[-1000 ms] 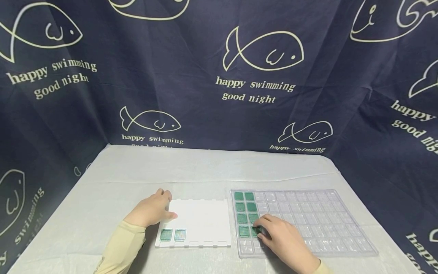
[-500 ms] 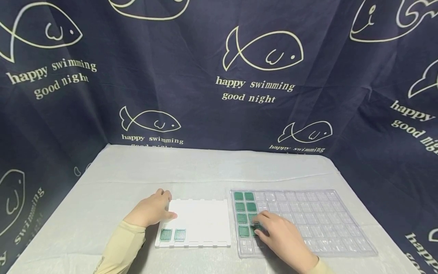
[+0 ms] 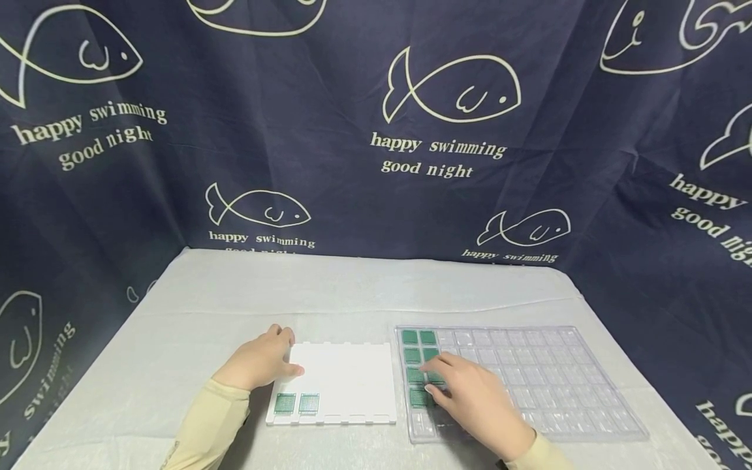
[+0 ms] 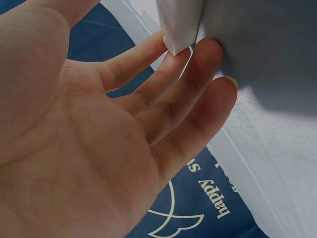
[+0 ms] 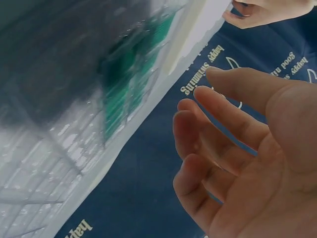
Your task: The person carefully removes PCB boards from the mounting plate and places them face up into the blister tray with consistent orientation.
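Observation:
My left hand [image 3: 261,359] holds the left edge of a white plate [image 3: 346,378], its thumb lying over the top. In the left wrist view, the fingertips [image 4: 210,52] are against the plate's edge [image 4: 181,25]. Two green perforated circuit boards [image 3: 284,403] lie on the plate's near left part. My right hand [image 3: 476,398] hovers over a clear compartment tray [image 3: 552,378], thumb and index finger apart above green circuit boards [image 3: 418,396] in its left columns. Nothing shows between its loosely bent fingers in the right wrist view. The hand hides part of the near left compartments.
The tray stands to the right of the plate with a narrow gap between them. Both are on a white cloth-covered table [image 3: 352,287]. A dark blue fish-print curtain [image 3: 346,117] encloses the back and sides.
My right hand has moved a little left and away from me over the tray, its fingertips now nearer the first column of circuit boards. The left hand and the plate have not moved.

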`<state>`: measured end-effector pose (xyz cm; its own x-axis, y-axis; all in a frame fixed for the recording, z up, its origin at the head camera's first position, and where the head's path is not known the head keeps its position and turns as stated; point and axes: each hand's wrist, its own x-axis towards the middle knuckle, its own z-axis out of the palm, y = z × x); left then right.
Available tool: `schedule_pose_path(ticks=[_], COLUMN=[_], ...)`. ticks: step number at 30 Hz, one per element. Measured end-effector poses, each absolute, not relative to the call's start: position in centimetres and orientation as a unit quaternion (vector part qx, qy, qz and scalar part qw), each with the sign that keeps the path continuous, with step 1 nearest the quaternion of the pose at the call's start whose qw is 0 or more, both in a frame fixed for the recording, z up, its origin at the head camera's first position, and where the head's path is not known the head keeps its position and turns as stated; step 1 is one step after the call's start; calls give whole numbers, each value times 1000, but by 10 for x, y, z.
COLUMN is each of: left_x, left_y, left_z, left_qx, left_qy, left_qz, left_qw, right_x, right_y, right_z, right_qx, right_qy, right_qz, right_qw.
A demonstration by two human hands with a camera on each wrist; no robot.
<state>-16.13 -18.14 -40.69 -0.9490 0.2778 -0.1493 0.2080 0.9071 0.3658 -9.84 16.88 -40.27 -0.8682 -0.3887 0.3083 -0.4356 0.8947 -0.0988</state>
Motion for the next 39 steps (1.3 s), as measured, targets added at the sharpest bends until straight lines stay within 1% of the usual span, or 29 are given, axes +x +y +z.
schedule_pose_path(ticks=[14,28,32,39], left_x=[-160,-158,-158,-159], left_y=[-182,-182,-181,-180], left_z=[-409,-404,-402,-403], left_qx=[117,121,119,121], left_qy=[971,970,971,971], left_qz=[179,182,181,178], left_qw=[106,103,100,99], right_x=[-104,-118,-122,-124], right_y=[141,105,94,75], right_z=[-395,-383,-383,-387], right_qx=[262,350,364,375], right_qy=[-949,-916,-911,-912], right_qz=[77,43,48,50], right_qw=[160,192,188,157])
